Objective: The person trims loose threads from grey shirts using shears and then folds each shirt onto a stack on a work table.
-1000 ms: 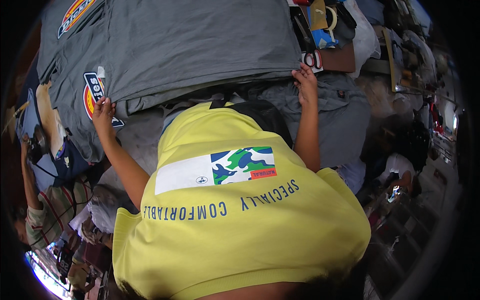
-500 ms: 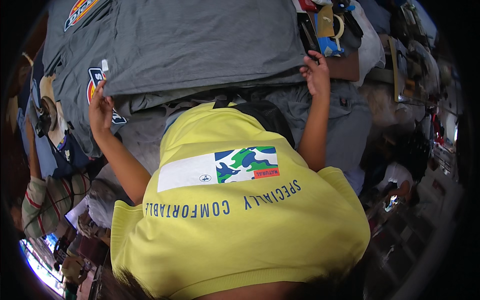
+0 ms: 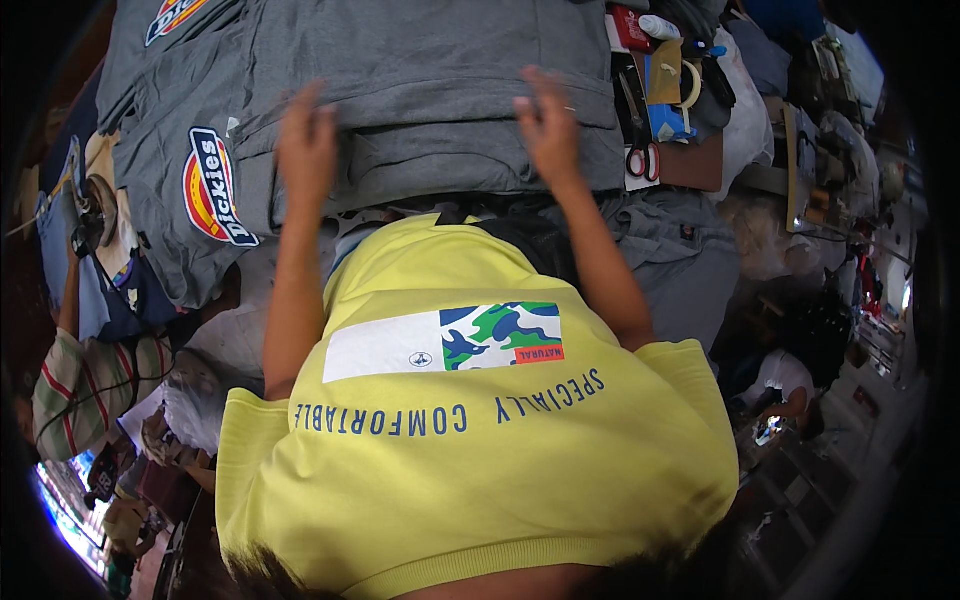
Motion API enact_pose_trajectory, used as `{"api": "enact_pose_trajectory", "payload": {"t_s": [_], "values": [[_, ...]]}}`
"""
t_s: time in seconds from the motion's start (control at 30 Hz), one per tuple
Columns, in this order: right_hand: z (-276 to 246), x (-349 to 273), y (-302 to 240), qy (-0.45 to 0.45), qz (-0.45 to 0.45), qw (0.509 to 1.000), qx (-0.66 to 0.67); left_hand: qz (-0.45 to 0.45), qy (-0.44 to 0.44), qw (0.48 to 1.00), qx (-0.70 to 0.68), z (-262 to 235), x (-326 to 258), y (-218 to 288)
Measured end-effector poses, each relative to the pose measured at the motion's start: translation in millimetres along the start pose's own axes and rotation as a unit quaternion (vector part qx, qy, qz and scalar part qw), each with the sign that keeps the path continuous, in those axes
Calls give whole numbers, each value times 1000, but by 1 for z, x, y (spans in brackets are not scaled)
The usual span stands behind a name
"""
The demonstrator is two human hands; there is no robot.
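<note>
The left hand [image 3: 306,140] and the right hand [image 3: 548,125] are laid flat, fingers spread, on a folded grey garment [image 3: 430,90] spread across the table ahead. A second grey garment with a printed badge [image 3: 190,190] lies at its left; red-handled scissors [image 3: 638,155] rest at its right.

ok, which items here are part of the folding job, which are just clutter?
In hand:
left hand, flat on grey folded garment
right hand, flat on it too
grey shirt with oval badge

Lying about:
scissors
tape roll
white bag
</note>
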State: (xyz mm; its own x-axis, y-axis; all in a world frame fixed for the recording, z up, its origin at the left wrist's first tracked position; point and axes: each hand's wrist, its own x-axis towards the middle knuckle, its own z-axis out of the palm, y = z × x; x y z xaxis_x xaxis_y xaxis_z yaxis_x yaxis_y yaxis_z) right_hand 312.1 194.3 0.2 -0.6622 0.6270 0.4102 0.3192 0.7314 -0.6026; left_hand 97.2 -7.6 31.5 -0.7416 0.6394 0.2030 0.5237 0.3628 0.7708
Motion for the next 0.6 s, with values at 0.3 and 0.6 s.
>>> {"api": "enact_pose_trajectory", "payload": {"t_s": [0.3,0.6], "values": [[8,-10,16,-165,-7,950,-266,228,-172,915,285,70,-19,-12],[-3,-27,34,-95,30,956,-276,220,-162,895,352,65,-21,-4]]}}
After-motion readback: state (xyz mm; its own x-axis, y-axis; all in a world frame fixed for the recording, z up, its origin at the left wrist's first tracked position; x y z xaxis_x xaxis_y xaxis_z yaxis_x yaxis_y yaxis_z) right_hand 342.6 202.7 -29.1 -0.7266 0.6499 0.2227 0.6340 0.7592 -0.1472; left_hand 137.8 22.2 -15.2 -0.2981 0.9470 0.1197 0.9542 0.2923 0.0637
